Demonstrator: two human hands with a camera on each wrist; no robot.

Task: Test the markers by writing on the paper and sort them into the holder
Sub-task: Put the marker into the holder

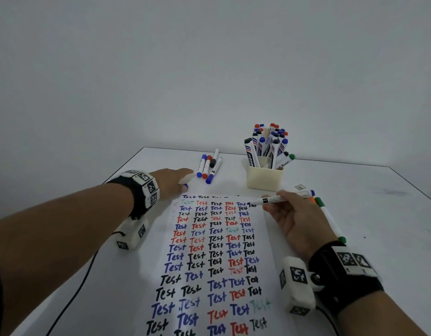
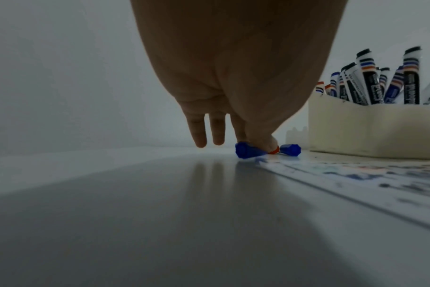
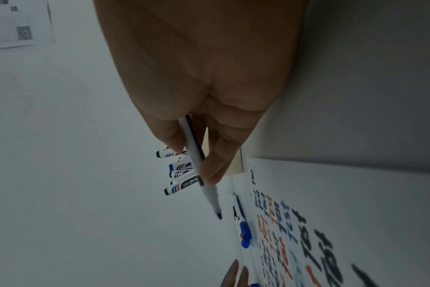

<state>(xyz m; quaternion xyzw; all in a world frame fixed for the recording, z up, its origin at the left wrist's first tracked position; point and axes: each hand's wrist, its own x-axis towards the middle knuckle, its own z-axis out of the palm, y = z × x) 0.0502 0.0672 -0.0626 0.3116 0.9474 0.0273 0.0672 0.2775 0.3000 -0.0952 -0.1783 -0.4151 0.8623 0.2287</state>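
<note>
My right hand [image 1: 275, 202] grips an uncapped white marker [image 1: 279, 198] with a blue tail end. Its dark tip hovers at the top right corner of the paper [image 1: 209, 263], which is covered in rows of "Test". The right wrist view shows the same marker [image 3: 193, 153] between thumb and fingers, tip [image 3: 218, 215] off the sheet. At the paper's top left corner my left hand [image 1: 184, 181] reaches forward. There its thumb and a finger pinch a small blue cap [image 2: 246, 152] lying on the table. The cream holder [image 1: 264, 178] behind the paper stands crammed with several markers.
A few loose capped markers [image 1: 209, 166] lie behind my left hand, left of the holder. Green-capped markers [image 1: 328, 214] lie beside my right hand. The white table [image 1: 379, 214] ends at a wall close behind the holder. A black cable [image 1: 71, 294] trails under my left forearm.
</note>
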